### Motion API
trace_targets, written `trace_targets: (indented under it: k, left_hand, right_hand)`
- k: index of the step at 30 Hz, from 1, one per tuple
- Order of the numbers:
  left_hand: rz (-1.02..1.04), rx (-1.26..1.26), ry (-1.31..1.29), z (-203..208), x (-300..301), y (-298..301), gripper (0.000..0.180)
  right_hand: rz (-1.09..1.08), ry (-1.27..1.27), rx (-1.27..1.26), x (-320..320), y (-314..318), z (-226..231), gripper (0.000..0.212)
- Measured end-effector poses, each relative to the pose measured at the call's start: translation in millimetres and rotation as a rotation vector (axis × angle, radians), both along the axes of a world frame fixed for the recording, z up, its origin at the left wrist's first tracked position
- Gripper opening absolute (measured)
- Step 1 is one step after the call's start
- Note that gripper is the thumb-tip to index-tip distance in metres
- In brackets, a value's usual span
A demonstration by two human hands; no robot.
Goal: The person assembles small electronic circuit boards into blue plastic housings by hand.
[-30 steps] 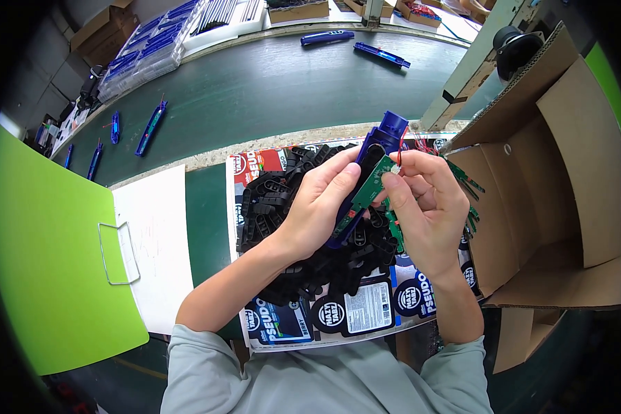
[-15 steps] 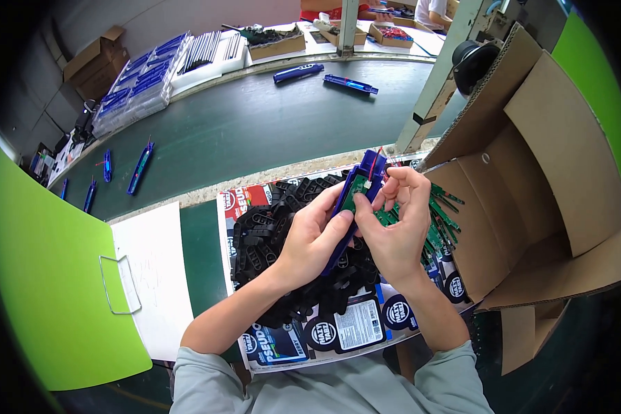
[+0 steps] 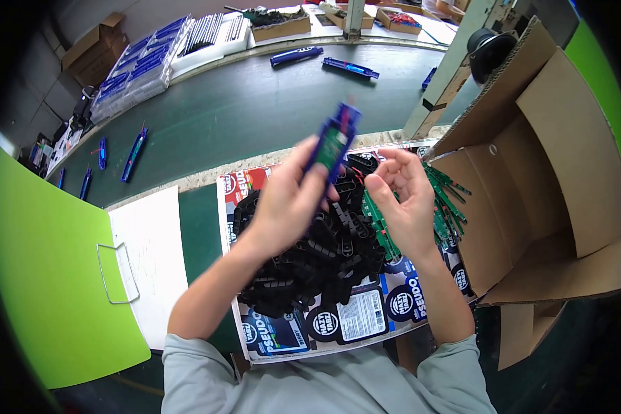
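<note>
My left hand [image 3: 283,203] is closed around a long blue plastic casing [image 3: 346,123], lifted and tilted above the work surface, a little smeared by motion. Inside the casing lies a green circuit board [image 3: 331,146], with a red wire near the upper end. To its right, my right hand [image 3: 406,200] is raised with fingers apart and loosely curled, holding nothing. Under both hands spreads a heap of black plastic parts [image 3: 310,262]. Narrow green circuit boards [image 3: 450,193] lie in a bunch around and behind the right hand.
Printed cardboard [image 3: 352,319] lies under the heap. An open cardboard box [image 3: 531,200] stands at right. Beyond runs a dark green belt [image 3: 221,117] carrying several blue casings [image 3: 134,155]. At left are a lime-green panel [image 3: 55,276] and white paper [image 3: 148,262]. A post [image 3: 438,93] rises at far right.
My left hand has carried the casing up and left, away from my right hand. My right hand has let go of it and opened. Another blue piece now shows beside the post.
</note>
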State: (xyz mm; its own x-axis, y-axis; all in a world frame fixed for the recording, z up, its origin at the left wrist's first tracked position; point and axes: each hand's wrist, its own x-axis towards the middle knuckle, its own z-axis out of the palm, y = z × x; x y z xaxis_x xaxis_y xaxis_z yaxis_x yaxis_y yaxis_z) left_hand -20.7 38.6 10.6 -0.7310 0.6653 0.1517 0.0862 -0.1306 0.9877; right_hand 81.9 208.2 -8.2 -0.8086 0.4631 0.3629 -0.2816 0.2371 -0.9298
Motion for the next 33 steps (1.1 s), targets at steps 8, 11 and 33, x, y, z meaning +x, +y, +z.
trace_targets:
  k: [8,11,33]
  left_hand:
    - [0.307,-0.22,0.22,-40.8,-161.4,-45.4,0.041]
    - [0.483,-0.439,0.514,-93.6,-229.5,-68.7,0.039]
    - [0.581,-0.956,0.993,-103.2,-337.8,18.4,0.051]
  right_hand:
    - [0.087,-0.276,0.757,11.5,-9.0,-24.7,0.029]
    - [0.052,-0.267,0.785,7.8,-15.5,-32.1,0.027]
    - [0.157,-0.341,0.482,11.8,-6.9,-42.4,0.022]
